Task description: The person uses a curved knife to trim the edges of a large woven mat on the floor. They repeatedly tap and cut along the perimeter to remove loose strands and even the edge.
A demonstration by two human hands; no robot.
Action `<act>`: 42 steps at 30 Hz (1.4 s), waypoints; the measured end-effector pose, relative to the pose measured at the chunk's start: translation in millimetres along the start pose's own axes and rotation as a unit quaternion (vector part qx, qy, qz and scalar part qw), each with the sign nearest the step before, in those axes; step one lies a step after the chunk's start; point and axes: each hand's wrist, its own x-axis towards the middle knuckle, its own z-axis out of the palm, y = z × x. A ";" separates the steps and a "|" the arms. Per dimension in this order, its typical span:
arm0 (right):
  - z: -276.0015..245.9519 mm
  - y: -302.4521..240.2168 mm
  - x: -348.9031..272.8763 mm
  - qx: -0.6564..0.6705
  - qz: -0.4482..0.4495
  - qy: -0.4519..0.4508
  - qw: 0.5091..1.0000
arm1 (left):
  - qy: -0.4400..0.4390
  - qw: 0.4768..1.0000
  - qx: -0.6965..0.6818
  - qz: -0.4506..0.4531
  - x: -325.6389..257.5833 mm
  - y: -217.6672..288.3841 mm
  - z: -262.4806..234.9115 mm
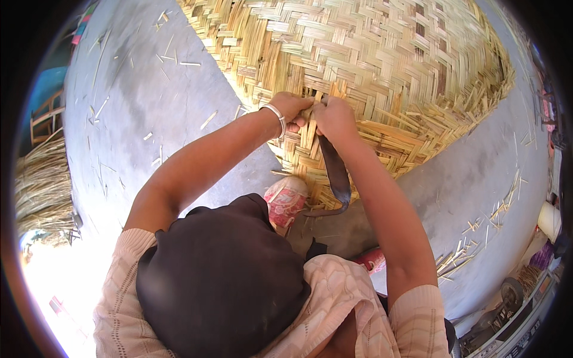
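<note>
A large woven mat of split straw-coloured strips [364,53] spreads over the floor in front of me. Both hands meet at its near edge, close together. My left hand [292,110], with a white bangle at the wrist, has its fingers pinched on a strip of the weave. My right hand [335,119] is closed around a dark, flat metal blade [336,173]. The blade hangs down toward me and bends at its lower end into a thin hook-like piece. Its upper end is hidden in my fingers, against the weave.
Grey floor [137,101] surrounds the mat, scattered with cut strip bits [459,259]. A shoe in a red floral pattern [286,200] stands by the mat's near corner. A bundle of dry stalks [43,185] lies at the far left. Dark cloth [221,280] covers the lower middle.
</note>
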 end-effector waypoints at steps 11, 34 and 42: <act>3.4 -2.1 4.3 -0.032 0.002 0.009 0.999 | -0.031 0.998 0.015 -0.043 -3.9 3.1 -5.3; 2.1 -10.6 30.6 -0.154 -0.023 -0.003 0.988 | 0.014 0.996 0.053 -0.067 17.2 9.7 1.0; -13.0 -29.7 7.9 -0.193 -0.084 0.000 0.978 | 0.015 0.999 0.045 0.013 14.0 2.5 0.8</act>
